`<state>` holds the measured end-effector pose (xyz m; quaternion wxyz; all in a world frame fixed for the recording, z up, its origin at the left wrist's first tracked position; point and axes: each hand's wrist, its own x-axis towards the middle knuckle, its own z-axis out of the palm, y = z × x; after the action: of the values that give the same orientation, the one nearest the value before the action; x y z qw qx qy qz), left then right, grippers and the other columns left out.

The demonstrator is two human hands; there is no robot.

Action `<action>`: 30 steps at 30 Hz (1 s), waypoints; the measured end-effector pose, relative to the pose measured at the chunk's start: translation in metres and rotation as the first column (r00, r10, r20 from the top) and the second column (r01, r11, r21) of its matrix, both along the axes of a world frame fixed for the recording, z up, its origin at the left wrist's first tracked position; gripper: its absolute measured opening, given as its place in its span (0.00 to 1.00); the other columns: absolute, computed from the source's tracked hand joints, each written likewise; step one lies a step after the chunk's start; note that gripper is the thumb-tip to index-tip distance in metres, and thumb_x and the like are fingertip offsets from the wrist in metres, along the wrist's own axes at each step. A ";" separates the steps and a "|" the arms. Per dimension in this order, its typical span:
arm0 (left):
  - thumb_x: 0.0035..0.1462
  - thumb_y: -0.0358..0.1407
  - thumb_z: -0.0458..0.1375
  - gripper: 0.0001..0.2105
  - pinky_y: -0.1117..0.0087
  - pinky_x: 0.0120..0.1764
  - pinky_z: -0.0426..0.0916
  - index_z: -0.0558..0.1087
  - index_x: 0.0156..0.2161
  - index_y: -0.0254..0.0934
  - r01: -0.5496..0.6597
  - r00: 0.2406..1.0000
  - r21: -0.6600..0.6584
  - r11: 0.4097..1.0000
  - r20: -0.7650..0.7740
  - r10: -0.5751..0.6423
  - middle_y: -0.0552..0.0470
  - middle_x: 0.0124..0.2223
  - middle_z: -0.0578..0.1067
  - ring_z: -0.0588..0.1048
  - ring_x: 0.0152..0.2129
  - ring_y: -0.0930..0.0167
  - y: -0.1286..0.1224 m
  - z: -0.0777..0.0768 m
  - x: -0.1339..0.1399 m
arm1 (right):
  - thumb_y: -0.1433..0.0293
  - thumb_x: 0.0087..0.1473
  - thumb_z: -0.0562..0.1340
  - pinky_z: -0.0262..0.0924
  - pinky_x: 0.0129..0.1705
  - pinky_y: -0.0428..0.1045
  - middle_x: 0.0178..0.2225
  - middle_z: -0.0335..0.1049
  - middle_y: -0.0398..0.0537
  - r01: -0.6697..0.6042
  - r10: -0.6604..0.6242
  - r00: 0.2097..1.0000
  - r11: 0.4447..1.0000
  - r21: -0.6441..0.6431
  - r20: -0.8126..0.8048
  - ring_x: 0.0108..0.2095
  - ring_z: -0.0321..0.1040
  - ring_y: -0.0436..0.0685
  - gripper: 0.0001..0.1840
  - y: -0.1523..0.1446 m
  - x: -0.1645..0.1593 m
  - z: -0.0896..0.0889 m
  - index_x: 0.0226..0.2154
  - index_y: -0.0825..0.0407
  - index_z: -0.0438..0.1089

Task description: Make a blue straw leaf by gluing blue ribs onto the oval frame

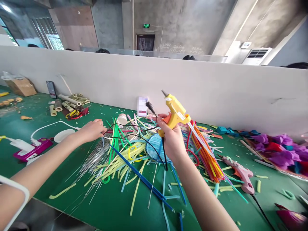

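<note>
My right hand (172,138) is wrapped round the handle of a yellow glue gun (176,109), raised above the table with its nozzle up and to the left. A clear glue stick (198,134) sticks out of its back. Its black cord (149,141) loops leftward, and the black plug (150,107) sits up near my right fingers. My left hand (92,131) is closed at the left end of the cord loop, over a bundle of thin metal wires (95,160). Below lie green, yellow and blue fuzzy stems (141,179) and a round light-blue piece (156,149).
A magenta power strip (33,150) with a white plug and cable lies left. Bamboo pieces (74,101) and pliers (77,114) are behind it. At right are an orange stem bundle (209,157), a pink glue gun (240,173) and purple pieces (284,154). A pale partition (120,77) closes the back.
</note>
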<state>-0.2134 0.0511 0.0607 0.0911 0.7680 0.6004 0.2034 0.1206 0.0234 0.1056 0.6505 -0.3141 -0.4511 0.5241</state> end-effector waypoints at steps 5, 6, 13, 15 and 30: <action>0.49 0.46 0.61 0.09 0.67 0.31 0.64 0.70 0.27 0.44 -0.017 0.990 -0.059 0.998 0.141 0.025 0.57 0.20 0.69 0.70 0.19 0.66 -0.011 -0.001 0.000 | 0.60 0.51 0.65 0.63 0.34 0.47 0.38 0.75 0.45 -0.120 0.132 0.958 0.991 -0.063 0.253 0.33 0.70 0.52 0.19 0.009 -0.022 -0.019 0.45 0.49 0.70; 0.52 0.46 0.59 0.09 0.68 0.31 0.64 0.70 0.29 0.44 -0.023 0.980 -0.053 0.998 0.197 0.033 0.57 0.21 0.70 0.70 0.20 0.66 -0.015 -0.002 0.002 | 0.60 0.51 0.64 0.63 0.34 0.47 0.37 0.74 0.44 -0.108 0.118 0.940 0.993 -0.048 0.320 0.32 0.69 0.52 0.19 0.011 -0.025 -0.024 0.45 0.49 0.70; 0.61 0.46 0.52 0.10 0.68 0.42 0.68 0.68 0.35 0.42 -0.049 0.834 0.036 0.998 0.552 0.021 0.54 0.32 0.72 0.74 0.35 0.65 -0.029 -0.004 0.021 | 0.57 0.55 0.59 0.63 0.31 0.47 0.27 0.72 0.46 -0.153 0.152 0.880 0.988 -0.034 0.450 0.28 0.69 0.54 0.16 0.027 -0.053 -0.052 0.35 0.53 0.71; 0.61 0.45 0.53 0.10 0.67 0.43 0.69 0.68 0.34 0.42 -0.049 0.790 0.041 0.998 0.613 0.014 0.53 0.34 0.72 0.74 0.35 0.65 -0.030 -0.005 0.026 | 0.58 0.54 0.60 0.62 0.30 0.47 0.27 0.73 0.46 -0.193 0.187 0.856 0.981 -0.039 0.481 0.28 0.69 0.53 0.16 0.032 -0.067 -0.058 0.34 0.53 0.72; 0.49 0.38 0.65 0.07 0.61 0.54 0.66 0.76 0.33 0.40 -0.151 0.479 0.031 0.988 0.877 0.045 0.50 0.40 0.79 0.75 0.45 0.60 -0.023 -0.016 0.041 | 0.71 0.48 0.64 0.60 0.32 0.46 0.29 0.75 0.43 -0.214 0.181 0.668 0.976 -0.047 0.722 0.30 0.70 0.54 0.04 0.054 -0.100 -0.073 0.30 0.51 0.75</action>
<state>-0.1722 0.0283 0.0449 0.3312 0.5266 0.5023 0.6006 0.0209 0.0771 0.0322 0.3664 -0.4301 -0.7124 0.4161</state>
